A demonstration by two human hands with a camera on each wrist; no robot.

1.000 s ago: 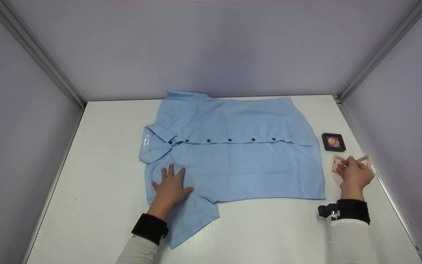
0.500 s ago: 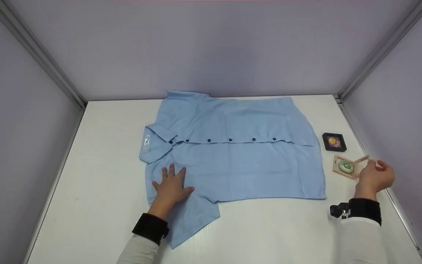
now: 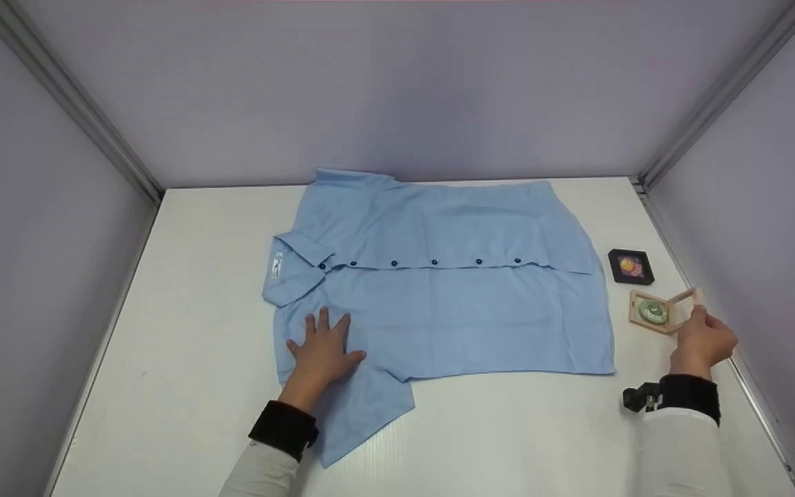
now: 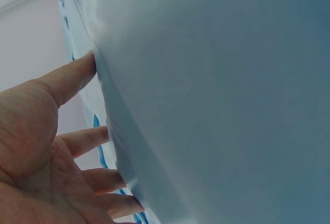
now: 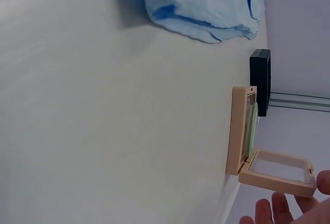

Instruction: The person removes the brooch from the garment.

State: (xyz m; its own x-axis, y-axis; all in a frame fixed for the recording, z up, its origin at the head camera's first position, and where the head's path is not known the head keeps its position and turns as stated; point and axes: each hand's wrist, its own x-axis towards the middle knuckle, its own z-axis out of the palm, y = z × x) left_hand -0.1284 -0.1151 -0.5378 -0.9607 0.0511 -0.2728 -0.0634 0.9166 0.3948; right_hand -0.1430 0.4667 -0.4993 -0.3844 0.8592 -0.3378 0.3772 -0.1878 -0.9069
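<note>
A light blue short-sleeved shirt lies spread out with its collar to the left and dark buttons along the front. My left hand rests on it below the collar, fingers spread; the left wrist view shows the fingertips touching the fabric. At the right, a small hinged beige display case stands with its lid raised and a round green disc inside. My right hand pinches the far edge of the clear-windowed lid between thumb and fingers.
A small black frame with a colourful picture lies just behind the display case. The white table is bordered by grey panels at the back and both sides. The right hand is close to the right-hand panel.
My right hand moved right from over the display case, uncovering the green disc, then shifted slightly at the raised lid. The left hand and shirt stayed put.
</note>
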